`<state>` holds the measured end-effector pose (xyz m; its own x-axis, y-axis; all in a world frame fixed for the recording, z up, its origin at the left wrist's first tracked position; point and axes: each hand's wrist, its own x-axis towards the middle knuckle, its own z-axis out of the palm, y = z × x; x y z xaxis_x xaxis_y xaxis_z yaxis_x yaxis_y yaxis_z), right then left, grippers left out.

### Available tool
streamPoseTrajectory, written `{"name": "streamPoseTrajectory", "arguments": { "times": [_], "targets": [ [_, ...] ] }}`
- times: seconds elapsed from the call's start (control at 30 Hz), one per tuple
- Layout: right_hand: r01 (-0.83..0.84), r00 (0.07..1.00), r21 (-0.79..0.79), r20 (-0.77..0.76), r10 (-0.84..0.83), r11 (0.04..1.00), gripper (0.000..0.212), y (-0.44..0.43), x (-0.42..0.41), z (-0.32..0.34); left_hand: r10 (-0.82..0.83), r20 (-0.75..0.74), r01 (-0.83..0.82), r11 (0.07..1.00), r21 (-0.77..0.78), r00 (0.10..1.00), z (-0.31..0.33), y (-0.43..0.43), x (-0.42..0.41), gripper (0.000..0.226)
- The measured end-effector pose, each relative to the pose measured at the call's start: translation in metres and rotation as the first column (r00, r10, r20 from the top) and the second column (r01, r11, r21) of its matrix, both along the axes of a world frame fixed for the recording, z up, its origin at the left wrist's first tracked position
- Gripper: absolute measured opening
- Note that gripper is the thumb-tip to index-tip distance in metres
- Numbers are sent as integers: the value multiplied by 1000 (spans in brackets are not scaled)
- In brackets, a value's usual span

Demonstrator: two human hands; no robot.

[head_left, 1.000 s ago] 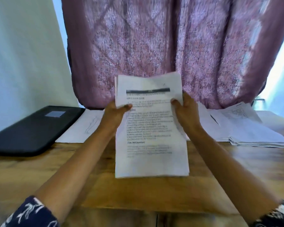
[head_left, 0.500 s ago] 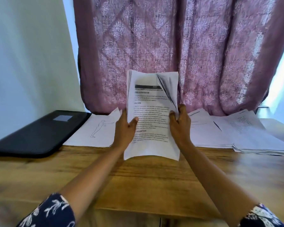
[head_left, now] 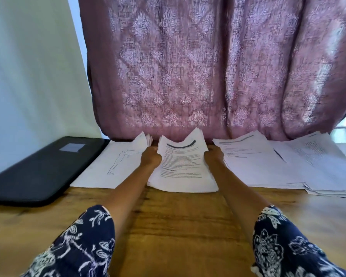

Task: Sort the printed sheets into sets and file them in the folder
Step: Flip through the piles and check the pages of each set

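Left hand [head_left: 150,156] and right hand [head_left: 214,155] each grip one side edge of the sheet stack [head_left: 182,168], fingers curled round the paper. The stack's near edge rests on the wooden table [head_left: 178,226]; its far end bows upward. The black folder [head_left: 40,168] lies at far left, loose sheet piles [head_left: 268,162] at right

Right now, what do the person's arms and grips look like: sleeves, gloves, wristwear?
Left sleeve and right sleeve: dark navy fabric with a white floral line print, ending partway along each arm. Forearms bare below that. Left grip and right grip are ungloved hands. No watch or bracelet shows on either wrist; fingers are partly hidden, so rings cannot be told.
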<state>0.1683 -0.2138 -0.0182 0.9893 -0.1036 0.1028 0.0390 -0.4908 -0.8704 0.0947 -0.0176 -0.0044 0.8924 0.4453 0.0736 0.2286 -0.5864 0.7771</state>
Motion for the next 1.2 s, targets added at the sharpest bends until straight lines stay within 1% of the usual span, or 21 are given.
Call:
{"name": "streamPoseTrajectory", "arguments": {
  "times": [0.1, 0.17, 0.23, 0.27, 0.37, 0.4, 0.43, 0.53, 0.6, 0.67, 0.73, 0.8, 0.87, 0.9, 0.97, 1.03, 1.07, 1.13, 1.2],
  "targets": [
    [-9, 996, -96, 93, 18, 995, 27, 13, 9, -6, -15, -55, 26, 981, 195, 998, -5, -1, 7, 45],
    [6, 987, -216, 157, 29, 976, 21, 19, 17, -13, -14, -85, 40, 947, 318, 996, -12, -2, 11, 38],
    [5, 990, -335, 135, 42, 942, 19, 23, 25, -20, 7, -117, 41, 915, 400, 993, -20, -3, 14, 29],
    [-7, 994, -383, 97, 48, 924, 23, 24, 30, -24, 22, -133, 38, 902, 430, 991, -24, -3, 16, 26],
    [-45, 999, -467, -1, 50, 883, 57, 24, 35, -27, 50, -162, 38, 865, 501, 985, -33, -3, 22, 28],
    [-46, 999, -490, -13, 45, 871, 63, 24, 36, -27, 50, -164, 42, 855, 518, 985, -34, -3, 23, 28],
    [-46, 999, -513, -23, 40, 857, 64, 23, 37, -28, 49, -164, 43, 858, 512, 985, -35, -3, 25, 28],
    [-63, 998, -572, -48, 43, 818, 55, 17, 44, -32, 56, -128, 12, 878, 478, 990, -38, -1, 25, 25],
    [-74, 997, -600, -58, 49, 796, 57, 14, 44, -33, 49, -111, 13, 868, 497, 993, -40, -2, 25, 24],
    [-74, 997, -636, -53, 52, 768, 67, 15, 42, -33, 40, -129, 36, 845, 533, 991, -40, -4, 24, 25],
    [-84, 996, -653, -49, 69, 753, 73, 18, 37, -35, 40, -157, 61, 807, 587, 987, -39, -7, 22, 30],
    [-82, 997, -612, -46, 69, 787, 74, 18, 34, -35, 44, -185, 85, 769, 633, 982, -36, -11, 18, 39],
    [-57, 997, -493, 20, 77, 868, 67, 15, 33, -28, 39, -164, 89, 709, 700, 986, -33, -15, 15, 53],
    [-39, 993, -444, 80, 83, 895, 60, 13, 31, -24, 15, -137, 91, 675, 732, 991, -31, -18, 14, 57],
    [-13, 973, -441, 201, 113, 897, 46, 4, 22, -12, -79, -86, 117, 628, 769, 993, -25, -30, 11, 60],
    [9, 945, -499, 287, 156, 866, 37, -17, 8, -1, -192, -59, 171, 642, 747, 980, -20, -53, 7, 58],
    [21, 934, -522, 314, 169, 853, 37, -30, 1, 3, -245, -49, 200, 642, 740, 968, -19, -64, 5, 56],
    [74, 936, -568, 324, 140, 820, 41, -69, -10, 8, -364, -29, 271, 636, 723, 931, -17, -93, 1, 50],
    [154, 938, -628, 335, 87, 763, 42, -116, -17, 8, -464, -3, 363, 689, 628, 886, -17, -124, -1, 43]
  ]
}}
